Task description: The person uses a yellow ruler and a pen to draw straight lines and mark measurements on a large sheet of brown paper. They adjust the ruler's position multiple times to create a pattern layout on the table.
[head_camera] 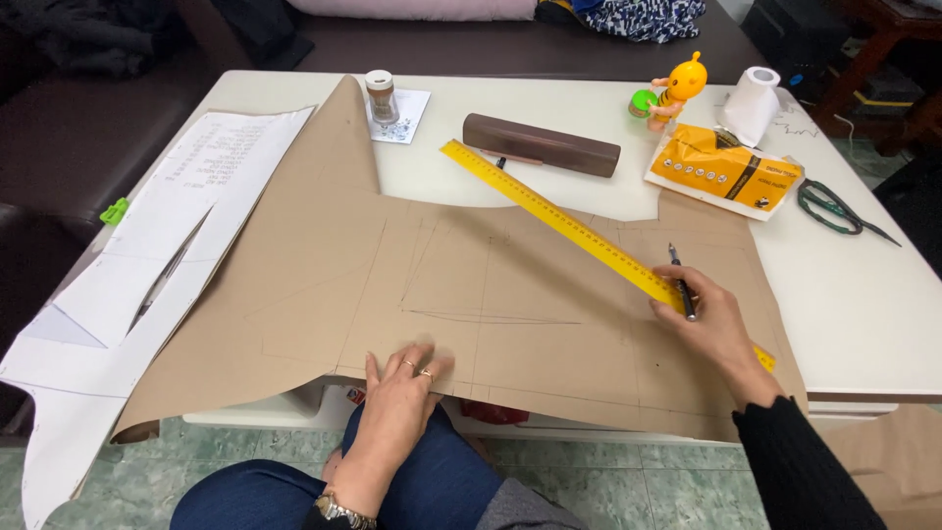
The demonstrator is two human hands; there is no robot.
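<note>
A room in a home.
There is a dark sofa point(88, 108), a toy bee point(677, 86) and a white table point(863, 294) on green floor tiles point(245, 461).

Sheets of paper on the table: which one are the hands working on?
The brown sheet with pencilled lines: the left hand presses flat on it, and the right hand holds a pen there. The white sheets lie untouched alongside.

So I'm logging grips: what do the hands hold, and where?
Right hand grips a pen at its lower barrel. Left hand holds nothing, flat on brown paper.
</note>
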